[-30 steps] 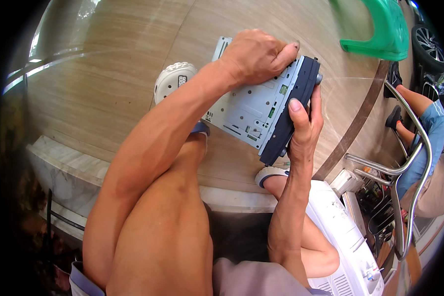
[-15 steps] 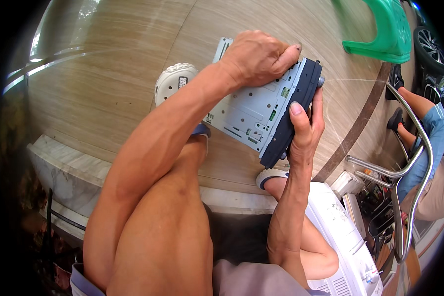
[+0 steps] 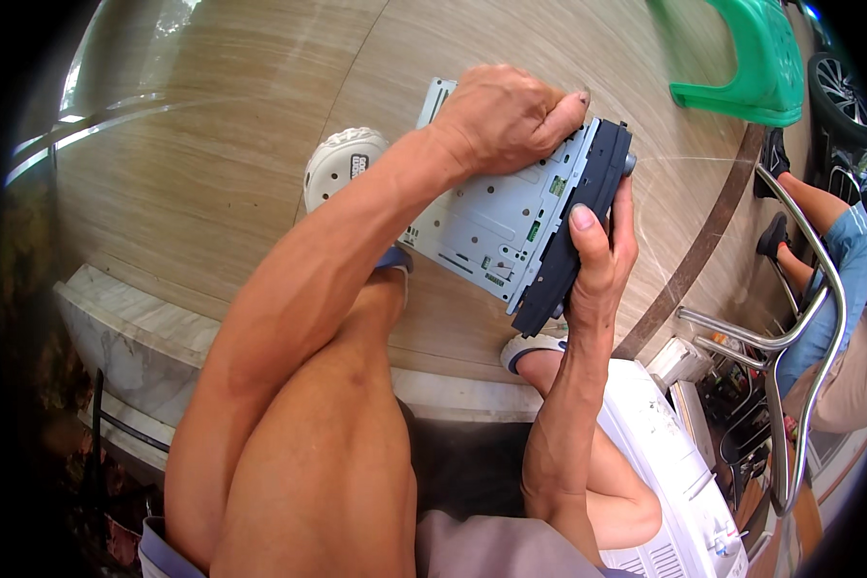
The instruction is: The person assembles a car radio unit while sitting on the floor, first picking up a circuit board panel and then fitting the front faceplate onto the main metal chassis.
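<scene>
A car stereo point(image 3: 491, 217), a flat silvery metal box with a black front panel point(image 3: 573, 236) and round knobs, is held tilted above the floor between my knees and feet. My right hand point(image 3: 602, 250) grips the front panel, thumb on the near face and fingers behind it. Curled over the far long edge of the casing is my left hand point(image 3: 511, 116), its thumb pointing toward the panel. Its fingertips are hidden behind the box. Slots, small holes and green bits of circuit board show through the metal cover.
A green plastic stool point(image 3: 756, 67) stands at the far right. Near a curved metal chair frame point(image 3: 833, 289), another person's legs point(image 3: 809, 279) show, with a car wheel point(image 3: 838, 91) beyond. A white plastic appliance point(image 3: 655, 453) sits by my right leg. A marble step point(image 3: 135, 318) runs along the left.
The car stereo and both hands have shifted very slightly down and to the right. Both grips look the same.
</scene>
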Tool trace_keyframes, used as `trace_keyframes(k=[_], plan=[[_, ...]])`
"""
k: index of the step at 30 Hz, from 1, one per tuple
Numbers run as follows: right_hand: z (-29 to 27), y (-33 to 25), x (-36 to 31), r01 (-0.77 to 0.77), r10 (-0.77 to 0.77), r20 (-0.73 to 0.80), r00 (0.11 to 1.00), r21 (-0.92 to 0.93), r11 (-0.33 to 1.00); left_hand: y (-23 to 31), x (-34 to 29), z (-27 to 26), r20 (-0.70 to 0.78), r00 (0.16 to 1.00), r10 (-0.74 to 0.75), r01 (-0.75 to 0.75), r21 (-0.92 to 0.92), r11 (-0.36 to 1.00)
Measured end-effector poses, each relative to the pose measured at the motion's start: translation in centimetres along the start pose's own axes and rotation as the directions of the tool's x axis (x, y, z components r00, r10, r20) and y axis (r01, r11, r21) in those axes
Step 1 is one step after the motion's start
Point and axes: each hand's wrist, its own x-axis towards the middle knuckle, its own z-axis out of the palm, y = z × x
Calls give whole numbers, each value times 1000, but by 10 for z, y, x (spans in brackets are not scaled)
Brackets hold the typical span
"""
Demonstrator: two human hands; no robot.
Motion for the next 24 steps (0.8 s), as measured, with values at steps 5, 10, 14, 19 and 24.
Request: trace_keyframes(k=[5,10,14,19,24], plan=[[3,-7,-3,-29,29,-18,999,16,999,1,0,-1,-9,1000,10,-10,-11,1000],[1,-6,-2,-39,39,-13,999,34,999,1,0,0,1,1000,-3,3,-4,1000],[3,-8,-2,-45,45,-18,999,39,998,1,2,0,17,999,-50,49,14,999],[2,-5,-1,-17,18,-16,1000,38,999,0,2,1,10,999,-44,44,11,999],[-2,-3,-2,18,-18,8,1000,0,1000,2,0,0,14,999,-31,31,-32,999]])
